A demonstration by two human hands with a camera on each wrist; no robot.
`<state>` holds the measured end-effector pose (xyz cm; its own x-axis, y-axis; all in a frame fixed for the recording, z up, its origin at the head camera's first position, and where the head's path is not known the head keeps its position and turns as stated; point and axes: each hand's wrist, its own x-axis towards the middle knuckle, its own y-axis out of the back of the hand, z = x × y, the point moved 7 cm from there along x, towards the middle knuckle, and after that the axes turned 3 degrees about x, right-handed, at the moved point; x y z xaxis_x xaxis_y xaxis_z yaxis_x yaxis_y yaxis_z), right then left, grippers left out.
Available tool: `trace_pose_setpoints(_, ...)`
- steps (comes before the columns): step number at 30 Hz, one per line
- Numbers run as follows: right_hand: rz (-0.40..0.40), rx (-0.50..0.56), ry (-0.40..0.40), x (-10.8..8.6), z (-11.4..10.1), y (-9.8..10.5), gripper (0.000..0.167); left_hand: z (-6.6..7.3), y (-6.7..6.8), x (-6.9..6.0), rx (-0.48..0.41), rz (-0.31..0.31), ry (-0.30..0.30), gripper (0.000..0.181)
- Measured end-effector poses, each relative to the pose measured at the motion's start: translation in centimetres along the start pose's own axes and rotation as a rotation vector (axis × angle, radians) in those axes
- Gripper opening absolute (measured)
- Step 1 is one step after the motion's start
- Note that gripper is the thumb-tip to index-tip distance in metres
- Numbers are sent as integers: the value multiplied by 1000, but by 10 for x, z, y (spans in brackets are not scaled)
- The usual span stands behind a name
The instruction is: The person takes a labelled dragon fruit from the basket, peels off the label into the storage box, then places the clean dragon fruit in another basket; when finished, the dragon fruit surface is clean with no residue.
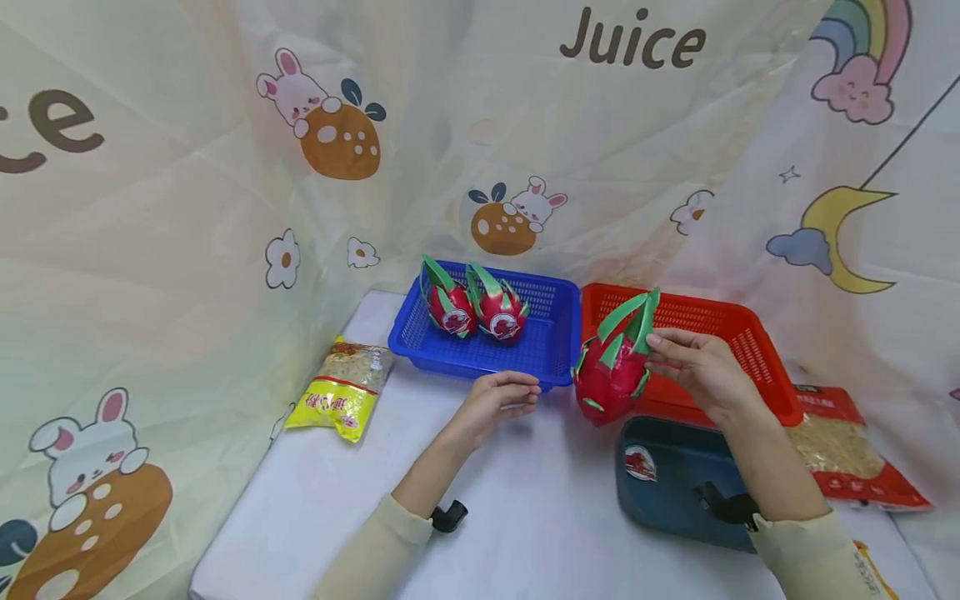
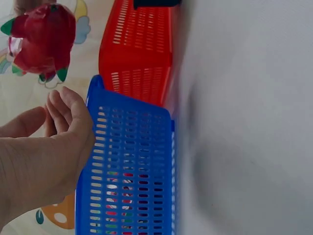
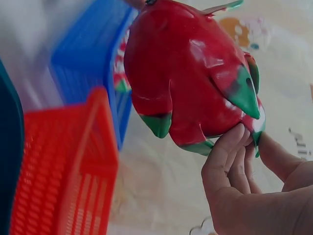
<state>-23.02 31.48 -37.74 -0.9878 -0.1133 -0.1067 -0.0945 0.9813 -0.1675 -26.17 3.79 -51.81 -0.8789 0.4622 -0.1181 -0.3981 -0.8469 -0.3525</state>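
My right hand pinches a dragon fruit by its green leaf tips and holds it up in front of the red basket. In the right wrist view, the fruit is red with green-tipped scales, and thumb and fingers meet at its leafy end. Holding nothing, my left hand hovers by the front edge of the blue basket, its fingers loosely bent. Two more dragon fruits, one on the left and one on the right, lie in that basket, each bearing a round sticker.
Below my right forearm sits a dark blue-green tray with a round sticker inside. A yellow-and-clear food bag lies left of the blue basket. A red-and-clear bag lies at the right. Printed cloth hangs behind the white table.
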Motion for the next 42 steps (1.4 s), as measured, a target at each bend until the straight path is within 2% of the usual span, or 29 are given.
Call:
trace_pose_setpoints(7, 84, 44, -10, 20, -22, 31, 16, -5, -17, 7, -58, -1, 44, 28)
trace_pose_setpoints(12, 90, 77, -18, 38, -29, 41, 21, -11, -28, 9, -114, 16, 71, 24)
trace_pose_setpoints(16, 90, 55, -30, 53, -31, 49, 17, -15, -40, 13, -164, 12, 91, 30)
trace_pose_setpoints(21, 111, 44, -56, 72, -27, 61, 13, -24, -55, 17, -290, 20, 136, 39)
trace_pose_setpoints(25, 124, 39, -71, 89, -20, 70, 12, -32, -65, 20, -357, 23, 178, 45)
trace_pose_setpoints(30, 113, -59, -83, 109, -9, 80, 15, -43, -77, 27, -444, 33, 215, 52)
trace_pose_setpoints(33, 110, -159, -95, 120, 0, 84, 31, -48, -81, 32, -526, 38, 217, 50)
trace_pose_setpoints(37, 109, -289, -112, 134, 11, 86, 56, -53, -87, 39, -632, -11, 211, 49)
trace_pose_setpoints(42, 74, -336, -121, 150, 19, 82, 59, -53, -92, 46, -715, -74, 201, 54)
